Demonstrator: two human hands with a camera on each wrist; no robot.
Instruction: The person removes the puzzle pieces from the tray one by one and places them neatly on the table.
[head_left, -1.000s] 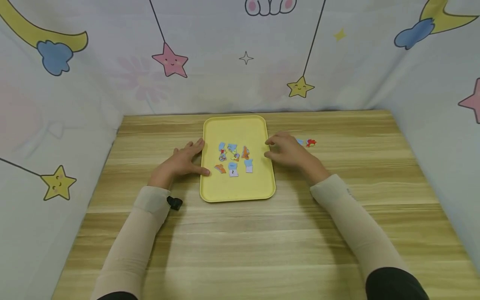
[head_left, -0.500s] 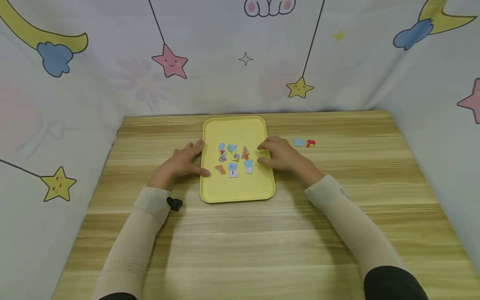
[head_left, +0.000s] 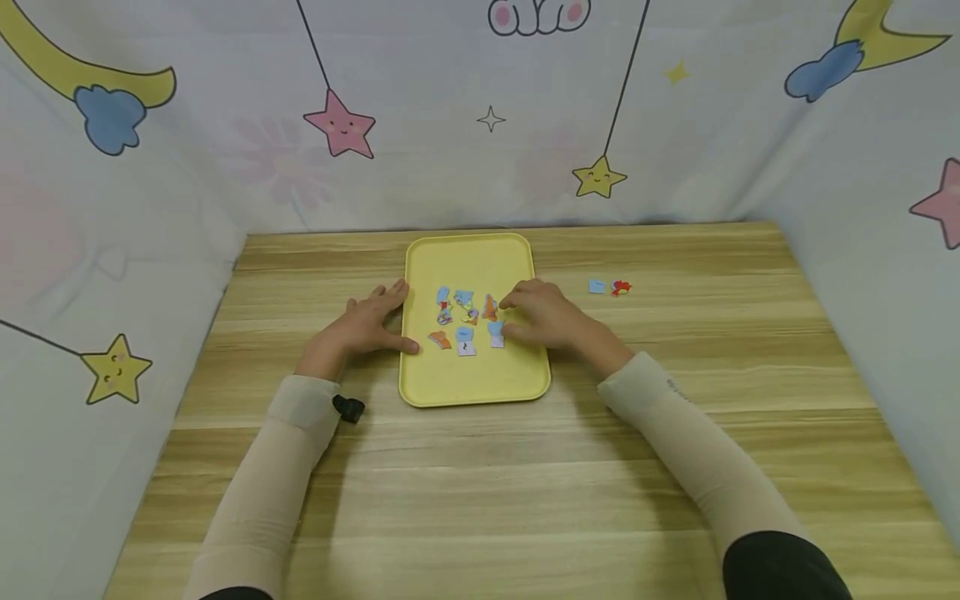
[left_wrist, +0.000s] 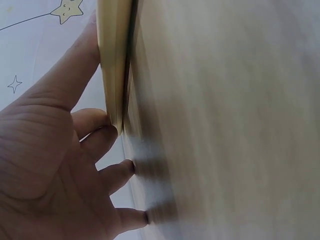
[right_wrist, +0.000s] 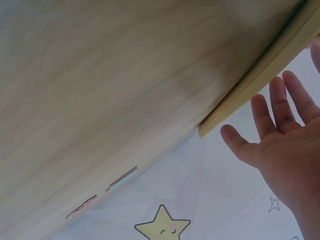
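A yellow tray (head_left: 476,385) lies on the table with several small printed puzzle pieces in its middle. My left hand (head_left: 360,325) rests at the tray's left side, thumb on the rim; in the left wrist view two fingers touch the tray's edge, the others reach down to the table. My right hand (head_left: 551,318) hovers over the tray's right part, fingertips beside an orange piece (head_left: 490,307) and a blue-and-lilac piece (head_left: 496,333). Its fingers look extended in the right wrist view, with nothing seen held. Left of these lie another blue-and-lilac piece (head_left: 466,342) and an orange one (head_left: 440,340).
On the table right of the tray lie a blue piece (head_left: 597,287) and a red one (head_left: 621,287). A black object (head_left: 348,408) sits at the left wrist. Behind the wooden table (head_left: 465,500) hangs a white cloth (head_left: 427,192) printed with stars and moons.
My right hand has moved left from the tray's right rim to the pieces in its middle, uncovering the blue piece on the table. My left hand has stayed still.
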